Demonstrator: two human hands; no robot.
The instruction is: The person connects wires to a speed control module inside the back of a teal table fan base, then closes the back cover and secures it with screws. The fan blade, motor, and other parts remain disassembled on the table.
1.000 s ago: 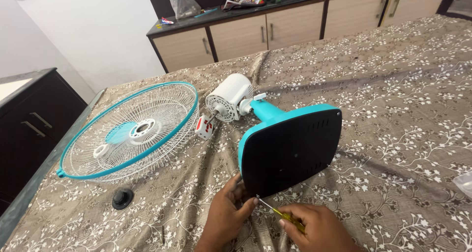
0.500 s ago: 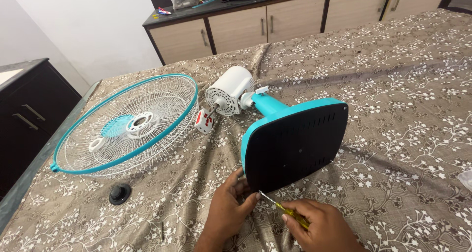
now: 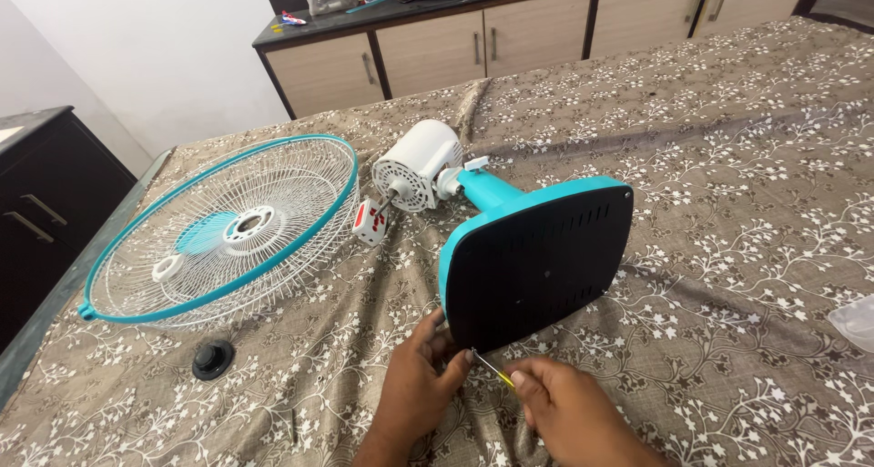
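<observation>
A: Where was the fan's flat black plastic base plate (image 3: pixel 537 267), rimmed in teal?

B: Tipped on edge on the brown floral cloth (image 3: pixel 728 157) of the bed.

A: The hands?

B: Left hand (image 3: pixel 421 383) rested its fingers at the plate's lower edge, holding nothing. Right hand (image 3: pixel 569 411) pinched a slim yellow-handled screwdriver (image 3: pixel 490 367), tip at that edge. A round wire fan guard (image 3: pixel 228 230) lay alongside.

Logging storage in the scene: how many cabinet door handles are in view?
5. Two on the dark cabinet at left; three on the beige cabinet at the back: left door, middle doors, right door. More may be cropped at the top right.
</observation>
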